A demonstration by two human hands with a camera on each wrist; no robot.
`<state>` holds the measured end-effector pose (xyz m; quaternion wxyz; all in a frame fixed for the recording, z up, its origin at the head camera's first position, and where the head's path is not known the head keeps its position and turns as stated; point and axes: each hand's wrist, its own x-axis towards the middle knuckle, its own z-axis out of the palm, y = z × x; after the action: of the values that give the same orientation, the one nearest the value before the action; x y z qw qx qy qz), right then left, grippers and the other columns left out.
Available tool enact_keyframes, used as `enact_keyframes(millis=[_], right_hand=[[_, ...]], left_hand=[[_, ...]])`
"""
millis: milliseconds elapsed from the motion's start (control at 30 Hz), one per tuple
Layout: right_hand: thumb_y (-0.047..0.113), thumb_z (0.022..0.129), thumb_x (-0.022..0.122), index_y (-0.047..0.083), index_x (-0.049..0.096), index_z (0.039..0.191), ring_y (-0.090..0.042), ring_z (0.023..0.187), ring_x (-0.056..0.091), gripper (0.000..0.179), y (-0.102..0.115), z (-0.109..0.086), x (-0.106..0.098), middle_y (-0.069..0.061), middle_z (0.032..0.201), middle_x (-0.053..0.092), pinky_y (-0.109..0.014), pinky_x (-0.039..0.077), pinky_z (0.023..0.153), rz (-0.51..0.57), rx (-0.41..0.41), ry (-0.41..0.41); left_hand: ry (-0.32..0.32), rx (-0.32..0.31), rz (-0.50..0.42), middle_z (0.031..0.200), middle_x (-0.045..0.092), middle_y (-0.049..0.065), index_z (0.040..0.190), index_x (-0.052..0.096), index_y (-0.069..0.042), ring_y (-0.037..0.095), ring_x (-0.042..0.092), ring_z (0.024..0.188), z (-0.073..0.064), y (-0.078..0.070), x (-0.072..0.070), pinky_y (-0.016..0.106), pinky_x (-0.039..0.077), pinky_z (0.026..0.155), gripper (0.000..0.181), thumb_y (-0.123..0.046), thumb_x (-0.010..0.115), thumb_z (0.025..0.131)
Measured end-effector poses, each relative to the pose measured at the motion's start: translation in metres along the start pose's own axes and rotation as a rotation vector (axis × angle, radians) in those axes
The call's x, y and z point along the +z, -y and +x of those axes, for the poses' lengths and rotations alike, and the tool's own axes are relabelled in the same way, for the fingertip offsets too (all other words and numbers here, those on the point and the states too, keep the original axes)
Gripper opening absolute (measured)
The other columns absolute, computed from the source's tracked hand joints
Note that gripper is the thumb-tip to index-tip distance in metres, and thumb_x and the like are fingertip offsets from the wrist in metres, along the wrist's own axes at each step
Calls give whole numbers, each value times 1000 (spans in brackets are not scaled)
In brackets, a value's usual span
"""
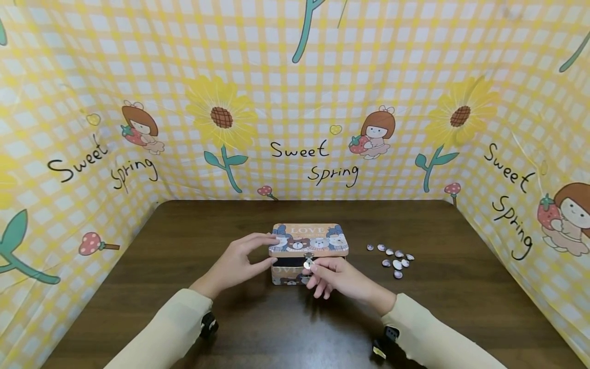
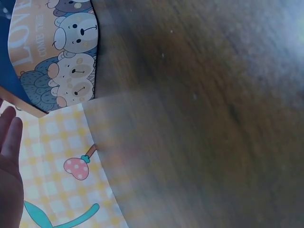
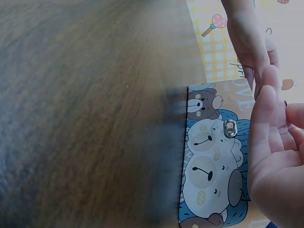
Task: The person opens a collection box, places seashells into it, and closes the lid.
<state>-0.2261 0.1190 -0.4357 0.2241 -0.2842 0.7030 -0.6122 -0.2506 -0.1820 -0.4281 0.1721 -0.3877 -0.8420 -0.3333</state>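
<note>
Two hands at a bear-print tin (image 1: 283,277), its lid (image 1: 313,240) raised along the front.
The tin sits on the dark wooden table (image 1: 207,218), at twelve o'clock from the person. At its nine o'clock, the left hand (image 1: 240,260) rests fingertips on the lid, thumb apart from them near the gap. At five o'clock, the right hand (image 1: 344,279) pinches the metal clasp (image 1: 308,264), at the lid's six o'clock, between thumb and index finger. Small purple-and-white shells (image 1: 397,265) lie scattered at three o'clock.
</note>
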Motion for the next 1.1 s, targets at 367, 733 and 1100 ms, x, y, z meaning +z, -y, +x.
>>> enact_keyframes(millis=[367, 733, 1100], right_hand=[[20, 109, 46, -9, 61, 125, -40, 81, 69, 36, 4, 2, -2, -40, 107, 61, -42, 58, 62, 36, 6, 2], [26, 110, 44, -5, 61, 130, -48, 87, 66, 40, 4, 3, -3, -36, 109, 63, -43, 58, 64, 41, 47, 0], [26, 110, 43, -2, 61, 133, -50, 88, 66, 40, 7, 0, -8, -32, 107, 66, -58, 55, 68, -11, 41, -16]], left_hand=[[-29, -20, -14, 131, 64, 0, 128, 68, -16, 19, 60, 121, 3, 0, -2, 44, 49, 98, 41, -18, 79, 89], [-32, -54, -17, 130, 64, -2, 128, 68, -18, 17, 59, 122, 5, 2, -2, 43, 48, 100, 38, -20, 77, 91], [-92, -92, -55, 130, 64, -2, 128, 69, -20, 18, 59, 121, 7, 1, 2, 45, 49, 99, 36, -22, 76, 93]])
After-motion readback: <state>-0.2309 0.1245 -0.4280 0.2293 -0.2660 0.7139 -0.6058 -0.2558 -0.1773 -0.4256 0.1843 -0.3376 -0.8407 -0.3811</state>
